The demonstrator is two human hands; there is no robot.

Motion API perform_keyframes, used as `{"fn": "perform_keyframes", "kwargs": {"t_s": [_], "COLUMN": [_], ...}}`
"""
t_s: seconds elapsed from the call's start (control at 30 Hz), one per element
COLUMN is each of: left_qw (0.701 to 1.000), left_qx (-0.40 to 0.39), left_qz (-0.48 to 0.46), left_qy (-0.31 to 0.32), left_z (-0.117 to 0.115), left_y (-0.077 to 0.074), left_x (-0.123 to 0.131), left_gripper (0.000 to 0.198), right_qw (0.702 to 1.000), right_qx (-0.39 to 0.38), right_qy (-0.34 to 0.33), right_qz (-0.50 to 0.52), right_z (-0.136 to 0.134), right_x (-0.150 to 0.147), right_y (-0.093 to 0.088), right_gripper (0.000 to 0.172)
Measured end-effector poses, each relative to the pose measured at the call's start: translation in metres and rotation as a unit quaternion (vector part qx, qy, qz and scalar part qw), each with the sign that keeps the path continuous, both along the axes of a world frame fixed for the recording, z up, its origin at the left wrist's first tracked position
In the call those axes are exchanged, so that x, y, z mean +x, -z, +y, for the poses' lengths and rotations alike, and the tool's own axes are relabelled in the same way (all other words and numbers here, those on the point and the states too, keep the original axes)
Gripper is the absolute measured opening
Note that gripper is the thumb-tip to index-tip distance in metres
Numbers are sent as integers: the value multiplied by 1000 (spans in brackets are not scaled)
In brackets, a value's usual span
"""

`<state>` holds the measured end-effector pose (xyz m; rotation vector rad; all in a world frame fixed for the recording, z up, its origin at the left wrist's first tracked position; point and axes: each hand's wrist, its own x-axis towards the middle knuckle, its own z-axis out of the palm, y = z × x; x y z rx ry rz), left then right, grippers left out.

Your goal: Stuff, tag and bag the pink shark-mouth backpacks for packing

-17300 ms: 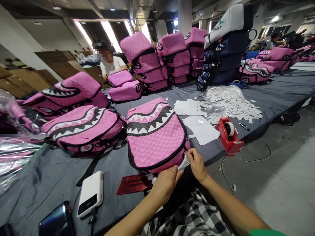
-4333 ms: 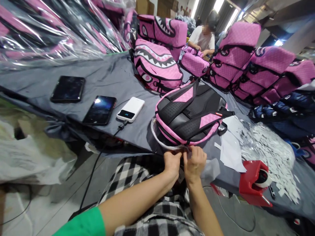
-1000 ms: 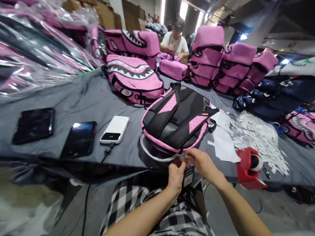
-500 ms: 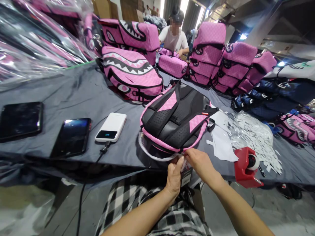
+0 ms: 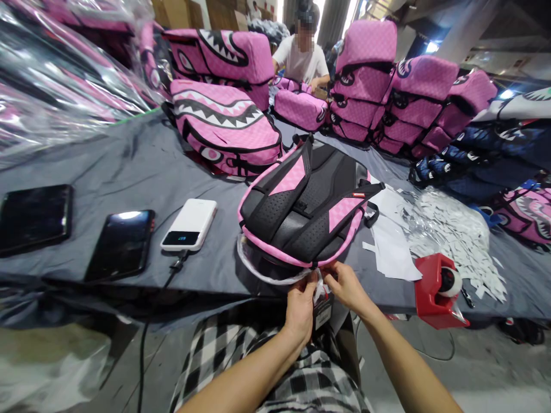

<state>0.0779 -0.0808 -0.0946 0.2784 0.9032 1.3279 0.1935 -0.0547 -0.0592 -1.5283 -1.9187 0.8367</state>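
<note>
At the counter's near edge, the left hand has its grip pinched on crumpled whitish plastic above a dark tag, with the right hand touching its other side, whether closed on it I cannot tell. The pink backpack lies straps-up just beyond both, about equally near, its straps slanting far-right. Leftward, a stretch of counter separates it from a power bank; rightward are papers, and a second backpack sits behind.
</note>
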Motion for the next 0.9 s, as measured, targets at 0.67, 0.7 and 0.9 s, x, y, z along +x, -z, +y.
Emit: {"fn": "perform_keyframes", "kwargs": {"t_s": [0.67,0.7,0.9], "left_qw": [1000,1000,975], "left_qx": [-6,-4,54], "left_qz": [-2,5,155], "left_qy": [6,10,146], "left_z": [4,3,-33], "left_y": [-9,-7,-2], "left_x": [0,-1,-52], "left_gripper": [57,56,52], "right_qw": [909,899,869], "right_qx": [-342,-351,-393], "right_qy": [17,15,-4], "right_qz": [237,262,300], "right_z": [14,15,-1], "right_x": [5,5,19], "right_y": [-8,-7,6], "right_gripper": [56,55,47]}}
